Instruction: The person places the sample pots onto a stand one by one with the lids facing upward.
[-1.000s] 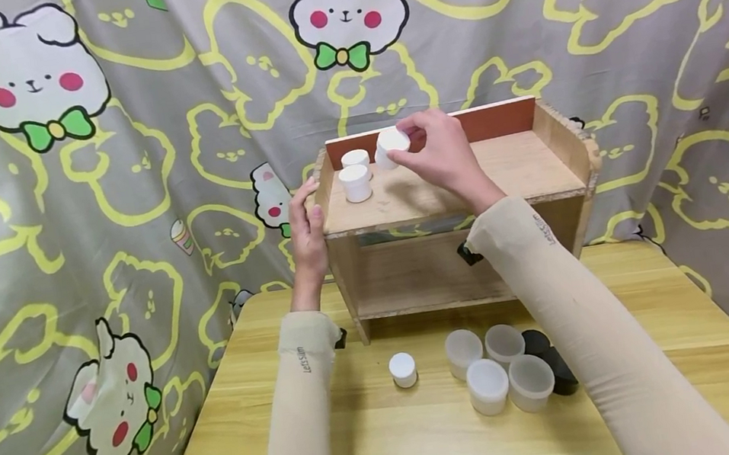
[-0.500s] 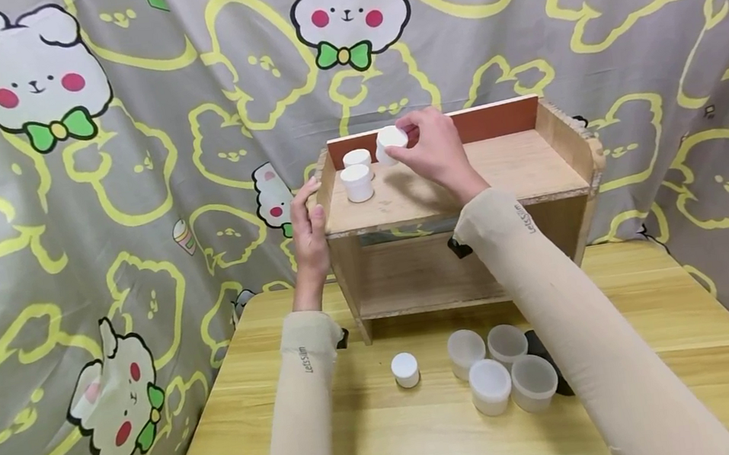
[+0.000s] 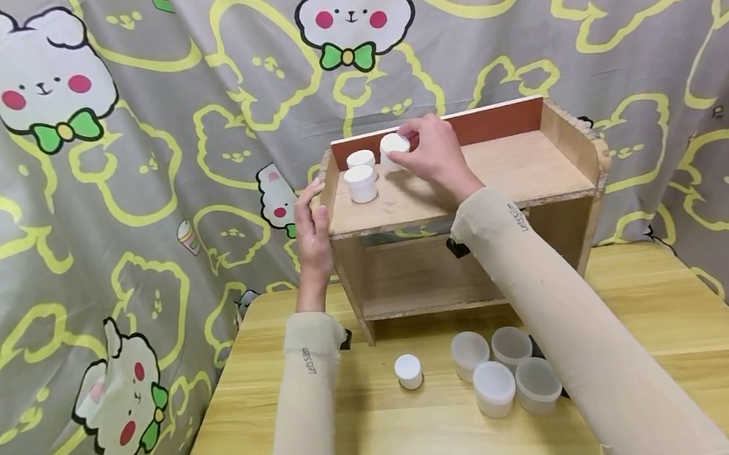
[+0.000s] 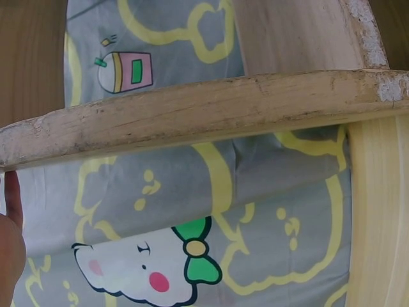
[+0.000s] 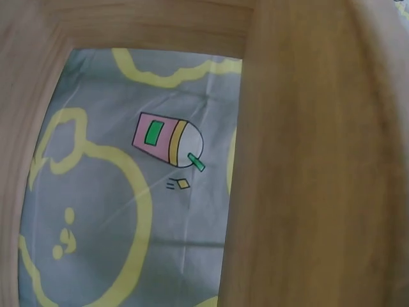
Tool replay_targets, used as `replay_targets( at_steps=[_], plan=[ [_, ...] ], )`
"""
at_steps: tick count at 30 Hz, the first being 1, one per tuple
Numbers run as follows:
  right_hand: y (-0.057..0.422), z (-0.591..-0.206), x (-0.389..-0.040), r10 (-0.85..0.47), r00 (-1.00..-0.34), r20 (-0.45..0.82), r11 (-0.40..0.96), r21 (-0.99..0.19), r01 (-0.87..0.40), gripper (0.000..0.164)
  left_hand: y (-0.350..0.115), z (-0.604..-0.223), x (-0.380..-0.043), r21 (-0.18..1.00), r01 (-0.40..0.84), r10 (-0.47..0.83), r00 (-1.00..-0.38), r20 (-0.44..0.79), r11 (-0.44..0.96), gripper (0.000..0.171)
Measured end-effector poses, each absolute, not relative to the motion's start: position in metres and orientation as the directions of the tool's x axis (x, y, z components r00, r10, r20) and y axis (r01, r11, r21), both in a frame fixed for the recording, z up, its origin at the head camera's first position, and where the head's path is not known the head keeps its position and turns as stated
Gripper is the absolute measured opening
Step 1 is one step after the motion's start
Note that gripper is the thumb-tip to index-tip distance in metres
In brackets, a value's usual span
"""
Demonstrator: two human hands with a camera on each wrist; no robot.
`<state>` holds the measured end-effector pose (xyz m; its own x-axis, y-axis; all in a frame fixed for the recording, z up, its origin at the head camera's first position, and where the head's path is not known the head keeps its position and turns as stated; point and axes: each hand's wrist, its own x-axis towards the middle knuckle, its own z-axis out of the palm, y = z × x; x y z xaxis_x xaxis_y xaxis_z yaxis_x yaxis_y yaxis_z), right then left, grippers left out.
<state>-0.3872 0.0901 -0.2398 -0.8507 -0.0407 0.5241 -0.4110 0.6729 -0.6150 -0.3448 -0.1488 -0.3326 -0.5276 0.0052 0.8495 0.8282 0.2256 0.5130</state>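
Observation:
At the top of a small wooden shelf unit (image 3: 457,192), my right hand (image 3: 434,153) pinches a white lidded jar (image 3: 393,148) between thumb and fingers. Two more white jars stand left of it on the top board, a rear jar (image 3: 360,159) and a front jar (image 3: 361,185). My left hand (image 3: 314,238) rests against the unit's left side panel, its fingers extended along the edge. In the left wrist view, part of the left hand (image 4: 9,249) touches the panel's edge. The right wrist view shows neither the right hand nor the jar.
One small white jar (image 3: 408,372) stands on the wooden table (image 3: 225,430) before the unit. Right of it are several larger translucent tubs (image 3: 494,387), with dark ones mostly hidden behind the right sleeve (image 3: 569,308). A patterned curtain (image 3: 180,90) hangs behind.
The right hand and the jar it pinches have come down slightly toward the top board, and the right forearm has shifted a little left. My left hand stays on the side panel.

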Motion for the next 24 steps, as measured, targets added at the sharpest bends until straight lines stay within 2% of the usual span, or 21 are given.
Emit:
replay_targets(
  at_steps=[13,24],
  plan=[
    [0.088,-0.249,-0.397,-0.046,-0.885,0.464,0.685,-0.630,-0.365,0.045,-0.149,-0.333,-0.345,0.506,0.828,0.011,-0.524,0.852,0.239,0.040],
    [0.086,-0.255,-0.399,-0.062,-0.882,0.467,0.696,-0.613,-0.374,0.044,-0.148,-0.332,-0.345,0.516,0.821,0.017,-0.536,0.844,0.243,0.041]
  ],
)
